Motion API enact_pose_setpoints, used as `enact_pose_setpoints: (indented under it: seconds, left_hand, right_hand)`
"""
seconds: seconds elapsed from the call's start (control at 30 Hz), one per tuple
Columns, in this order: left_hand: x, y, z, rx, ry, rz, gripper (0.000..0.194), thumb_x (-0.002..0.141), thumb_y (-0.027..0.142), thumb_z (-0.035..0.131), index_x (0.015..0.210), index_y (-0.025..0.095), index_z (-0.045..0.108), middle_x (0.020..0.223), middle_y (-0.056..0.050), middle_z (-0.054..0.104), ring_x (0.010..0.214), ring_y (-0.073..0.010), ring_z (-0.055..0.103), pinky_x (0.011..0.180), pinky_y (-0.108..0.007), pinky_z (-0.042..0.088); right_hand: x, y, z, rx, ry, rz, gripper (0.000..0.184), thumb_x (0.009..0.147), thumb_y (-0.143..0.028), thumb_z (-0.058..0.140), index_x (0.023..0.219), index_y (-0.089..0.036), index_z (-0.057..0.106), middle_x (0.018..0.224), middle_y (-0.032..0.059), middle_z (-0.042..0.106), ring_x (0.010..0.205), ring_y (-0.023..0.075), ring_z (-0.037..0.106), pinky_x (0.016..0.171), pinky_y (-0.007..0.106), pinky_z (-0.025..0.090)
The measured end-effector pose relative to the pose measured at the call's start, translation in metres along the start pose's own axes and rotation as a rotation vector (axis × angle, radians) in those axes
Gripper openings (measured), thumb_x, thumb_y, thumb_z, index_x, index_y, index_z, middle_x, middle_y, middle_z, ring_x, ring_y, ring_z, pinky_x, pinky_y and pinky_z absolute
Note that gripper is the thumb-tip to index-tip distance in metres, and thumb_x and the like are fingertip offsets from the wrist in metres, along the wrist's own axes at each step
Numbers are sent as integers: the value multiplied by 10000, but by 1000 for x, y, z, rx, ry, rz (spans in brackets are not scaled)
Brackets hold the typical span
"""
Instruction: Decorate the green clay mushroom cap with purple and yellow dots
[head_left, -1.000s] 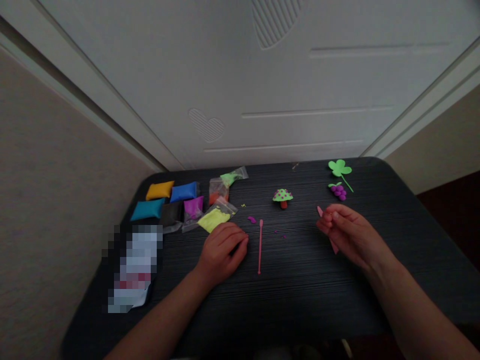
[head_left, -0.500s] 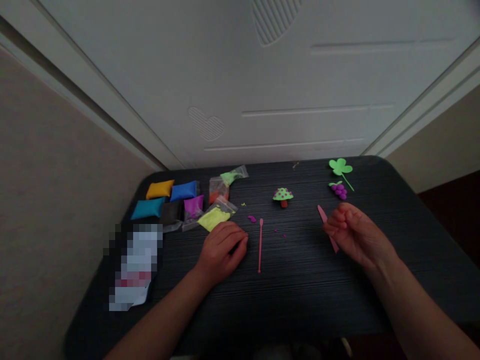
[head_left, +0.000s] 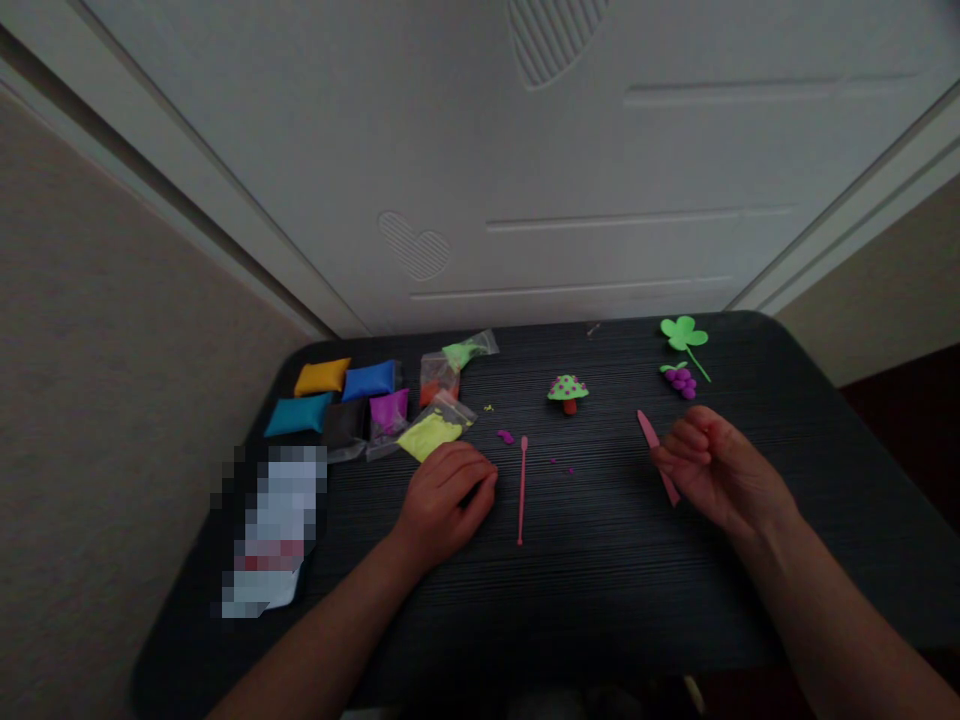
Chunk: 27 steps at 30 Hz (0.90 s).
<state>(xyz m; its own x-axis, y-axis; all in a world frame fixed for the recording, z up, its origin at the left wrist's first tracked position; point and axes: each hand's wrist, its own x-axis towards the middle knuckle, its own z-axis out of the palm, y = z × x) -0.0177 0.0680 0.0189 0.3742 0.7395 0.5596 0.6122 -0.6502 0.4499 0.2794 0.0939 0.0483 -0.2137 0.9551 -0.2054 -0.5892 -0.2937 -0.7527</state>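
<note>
Two bare hands are over a dark worktop [head_left: 600,560]. The right hand's [head_left: 724,470] grip is curled, fingertips together, any contents unclear, above a pink knife-shaped tool [head_left: 648,430]. The left hand [head_left: 446,500] rests loosely curled beside a yellow clay bag [head_left: 429,436]. Between them lie a pink stick [head_left: 523,490] and, farther back, a green-capped mushroom [head_left: 568,392].

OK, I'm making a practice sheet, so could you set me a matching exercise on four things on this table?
1. Clay mushroom
2. Purple grapes
3. Flat pink tool
4. Blue packet

A. Partly hidden by the right hand
B. Beside the yellow packet
C. Green cap with dots
D. Near the green clover

Pairs: 1-C, 2-D, 3-A, 4-B
</note>
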Motion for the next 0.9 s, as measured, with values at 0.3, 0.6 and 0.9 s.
enact_pose_setpoints:
  seconds: [0.3,0.6,0.9]
  left_hand:
    - [1,0,1,-5,8,0,194,697,61,592,859,169,590,810,-37,628,789,-145,558,774,-350,483]
    - [1,1,-1,-9,-1,-13,176,703,68,584,848,166,602,805,-41,627,793,-147,560,776,-348,482]
    - [2,2,-1,-7,0,-20,165,713,83,578,850,170,604,802,-44,629,787,-151,563,774,-357,481]
  right_hand:
    - [0,-1,1,-25,17,-2,188,618,-250,722,777,-274,625,606,-59,503,553,62,444,552,210,416]
    - [0,0,1,-61,45,0,285,683,-216,669,950,-294,610,670,-60,608,606,70,533,678,249,463]
    - [1,1,4,-86,46,-47,290,662,-239,691,937,-279,608,585,-73,563,592,73,520,728,259,469]
